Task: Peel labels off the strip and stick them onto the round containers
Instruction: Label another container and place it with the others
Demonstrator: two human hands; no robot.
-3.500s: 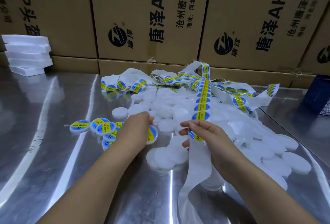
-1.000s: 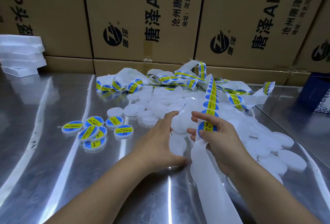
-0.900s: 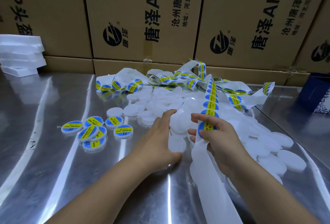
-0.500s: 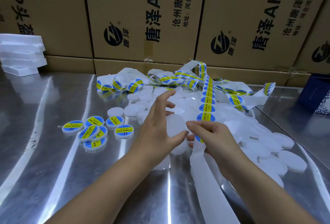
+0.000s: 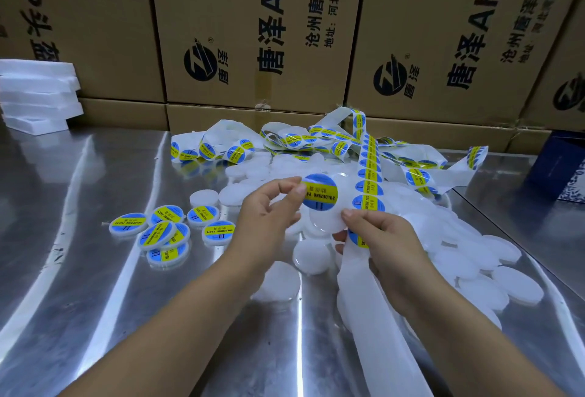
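— Fingers first: what do you see?
— On my left hand (image 5: 269, 210), thumb and forefinger are pinched on the edge of one round blue and yellow label (image 5: 319, 192), which I hold up in the air. My right hand (image 5: 380, 238) is clamped on the label strip (image 5: 368, 181); a clear round container (image 5: 323, 221) sits against its fingertips, just under the label.
— And the rest of the containers?
— A pile of blank ones (image 5: 459, 238) lies on the metal table (image 5: 79, 191) under and beyond my hands. Six labelled ones (image 5: 158, 232) sit to the left, well apart from the pile. The strip runs back in loops toward the cardboard boxes (image 5: 253, 32).
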